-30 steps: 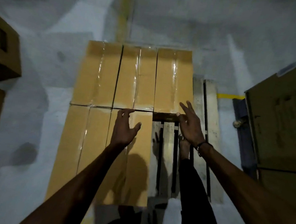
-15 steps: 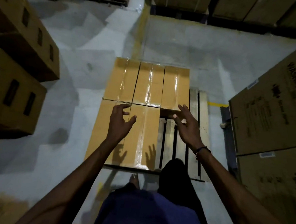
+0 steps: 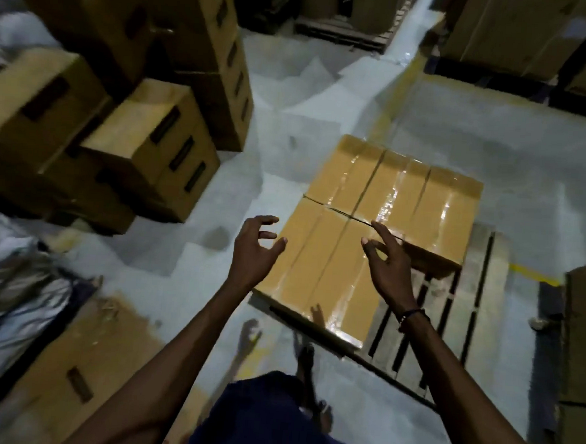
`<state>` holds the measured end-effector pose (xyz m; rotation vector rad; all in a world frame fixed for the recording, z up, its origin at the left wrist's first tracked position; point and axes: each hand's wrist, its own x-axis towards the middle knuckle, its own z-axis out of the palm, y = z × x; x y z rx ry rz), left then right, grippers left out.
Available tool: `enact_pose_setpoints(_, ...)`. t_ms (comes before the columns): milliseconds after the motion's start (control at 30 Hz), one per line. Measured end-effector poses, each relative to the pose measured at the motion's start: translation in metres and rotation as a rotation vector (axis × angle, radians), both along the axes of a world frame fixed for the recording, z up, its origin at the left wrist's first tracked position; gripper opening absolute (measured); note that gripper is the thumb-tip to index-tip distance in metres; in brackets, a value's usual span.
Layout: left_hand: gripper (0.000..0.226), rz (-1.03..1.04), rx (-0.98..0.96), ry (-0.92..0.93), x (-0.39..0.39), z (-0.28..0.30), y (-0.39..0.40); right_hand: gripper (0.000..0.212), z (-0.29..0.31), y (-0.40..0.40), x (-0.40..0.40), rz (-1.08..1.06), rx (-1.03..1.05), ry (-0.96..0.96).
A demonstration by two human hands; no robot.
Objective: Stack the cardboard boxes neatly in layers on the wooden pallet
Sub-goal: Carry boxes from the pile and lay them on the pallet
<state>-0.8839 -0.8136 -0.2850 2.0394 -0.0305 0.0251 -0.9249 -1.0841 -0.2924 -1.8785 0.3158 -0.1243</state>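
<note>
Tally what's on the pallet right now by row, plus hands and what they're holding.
Far-row boxes: 3
Near-row boxes: 2 for sure; a faint line on the left one may be tape or a third box's edge
Wooden pallet: 1, near right corner bare
Left hand: 1, holding nothing
Right hand: 1, holding nothing
Total: 8, boxes counted as 5

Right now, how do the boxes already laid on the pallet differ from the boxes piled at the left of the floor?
The boxes on the wooden pallet lie flat in one tight layer; the piled boxes sit stacked at uneven angles. The pallet boxes show glossy taped tops with no openings in view; the piled boxes show dark handle slots on their sides. The pallet boxes look long and narrow; the piled ones look blockier. Both are brown cardboard. Neither hand, left or right, holds one.
</note>
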Motion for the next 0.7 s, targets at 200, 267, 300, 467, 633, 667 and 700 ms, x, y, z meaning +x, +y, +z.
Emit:
enact_pose_setpoints(200,0.035,0.124,-0.017,-0.025,0.007,0.020,0.090,0.048,0.013,0.094,0.021,0.111,0.008,-0.049)
enact_pose_setpoints(267,0.035,0.172,-0.048,-0.034,0.019,0.023,0.125,0.047,0.016,0.129,0.035,0.128,0.019,-0.044)
enact_pose_setpoints(300,0.035,0.186,-0.061,-0.037,0.025,0.024,0.141,0.047,0.017,0.144,0.040,0.136,0.020,-0.042)
enact_pose_setpoints(467,0.033,0.241,-0.084,-0.069,0.059,0.024,0.235,0.046,0.018,0.239,0.087,0.203,0.034,-0.048)
enact_pose_setpoints(633,0.031,0.271,-0.077,-0.067,0.099,0.028,0.360,0.049,0.020,0.361,0.149,0.288,0.025,-0.055)
enact_pose_setpoints(667,0.031,0.276,-0.074,-0.069,0.106,0.030,0.383,0.049,0.024,0.384,0.160,0.296,0.025,-0.063)
enact_pose_setpoints(700,0.030,0.293,-0.065,-0.077,0.112,0.033,0.404,0.049,0.026,0.404,0.171,0.303,0.016,-0.075)
